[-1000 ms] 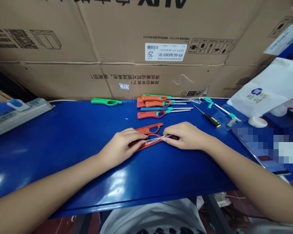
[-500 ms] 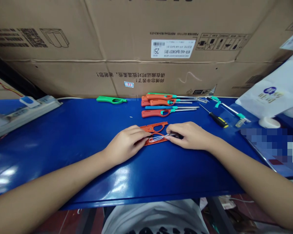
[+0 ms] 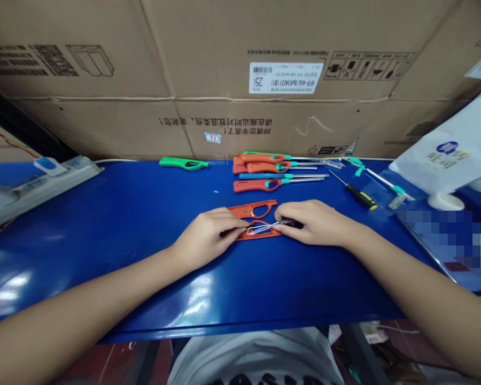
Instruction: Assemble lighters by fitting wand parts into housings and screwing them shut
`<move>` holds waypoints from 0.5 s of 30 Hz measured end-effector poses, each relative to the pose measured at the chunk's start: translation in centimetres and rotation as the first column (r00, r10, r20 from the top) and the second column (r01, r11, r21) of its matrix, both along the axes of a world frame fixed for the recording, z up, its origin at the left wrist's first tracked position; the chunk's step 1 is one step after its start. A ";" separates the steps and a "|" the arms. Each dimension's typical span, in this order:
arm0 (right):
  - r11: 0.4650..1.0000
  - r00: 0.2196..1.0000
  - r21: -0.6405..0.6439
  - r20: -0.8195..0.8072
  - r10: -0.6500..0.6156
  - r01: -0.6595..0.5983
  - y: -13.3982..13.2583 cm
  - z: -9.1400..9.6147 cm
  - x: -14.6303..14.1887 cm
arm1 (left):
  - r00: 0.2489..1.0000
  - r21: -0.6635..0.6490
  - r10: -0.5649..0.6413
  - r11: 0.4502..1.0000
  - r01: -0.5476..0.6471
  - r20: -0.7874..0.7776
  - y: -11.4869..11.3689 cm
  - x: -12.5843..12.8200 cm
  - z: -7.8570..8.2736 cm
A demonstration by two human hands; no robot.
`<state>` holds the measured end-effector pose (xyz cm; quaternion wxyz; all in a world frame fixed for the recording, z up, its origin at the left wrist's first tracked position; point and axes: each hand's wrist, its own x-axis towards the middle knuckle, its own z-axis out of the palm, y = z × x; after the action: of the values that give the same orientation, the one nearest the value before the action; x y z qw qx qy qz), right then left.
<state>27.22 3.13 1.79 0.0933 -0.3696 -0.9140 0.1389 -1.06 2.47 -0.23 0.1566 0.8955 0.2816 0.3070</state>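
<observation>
Two orange lighter casing halves lie open on the blue table. The rear half shows its inside and trigger loop; the front half sits nearer me. Over the front half runs a looped white wire. My left hand is closed in a pinch at the wire's left end, on a small black part, its fingers over the casings' left ends. My right hand pinches a dark piece at the wire's right end, beside the front half. Its fingers partly hide that piece.
Behind the hands lie several long-nosed lighters, a green lighter casing and a screwdriver. A metal tube with teal parts lies right. A power strip stands left; a cardboard box walls off the back.
Both hands stay nearly in place, still pinching at the wire's ends. The whole view has shifted very slightly.
</observation>
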 end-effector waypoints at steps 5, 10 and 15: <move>1.000 1.000 0.004 0.003 0.013 -0.013 0.0 -0.1 0.1 | 1.000 -0.050 0.024 0.998 -0.023 0.018 -0.2 0.2 0.1; 1.000 1.000 0.012 0.002 0.025 -0.025 -0.1 0.0 0.1 | 0.996 -0.095 0.062 0.994 -0.056 0.068 -0.3 0.5 -0.1; 1.000 1.000 0.014 -0.001 0.028 -0.028 -0.1 0.0 0.2 | 0.991 -0.125 0.095 0.989 -0.083 0.096 -0.4 0.5 -0.2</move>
<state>27.43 3.03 1.80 0.0944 -0.3559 -0.9201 0.1339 -0.52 2.12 -0.42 0.2108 0.8542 0.3312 0.3411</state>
